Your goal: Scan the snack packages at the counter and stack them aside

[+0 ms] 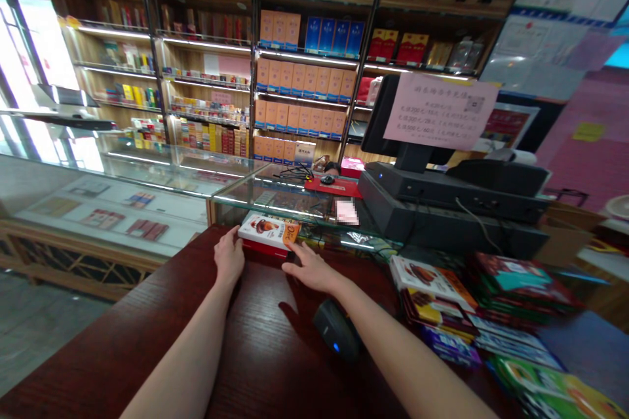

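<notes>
A white and orange Dove chocolate box (268,227) lies flat on a red layer, at the far edge of the dark wooden counter (265,340). My left hand (229,257) is at its left end, fingers curved along the side and thumb near the front corner. At the right end, my right hand (310,268) touches the orange corner with its forefinger; the thumb is lower, in front. The box is held between both hands. Beneath my right forearm stands a black barcode scanner (337,330) with a lit blue light.
On the right lie another white chocolate box (425,278), a stack of dark packets (521,284), a purple packet (449,345) and green packets (555,386). Behind them stands a black monitor (381,114) on a dark base. A glass display case (162,176) borders the counter; stocked shelves (304,78) line the wall.
</notes>
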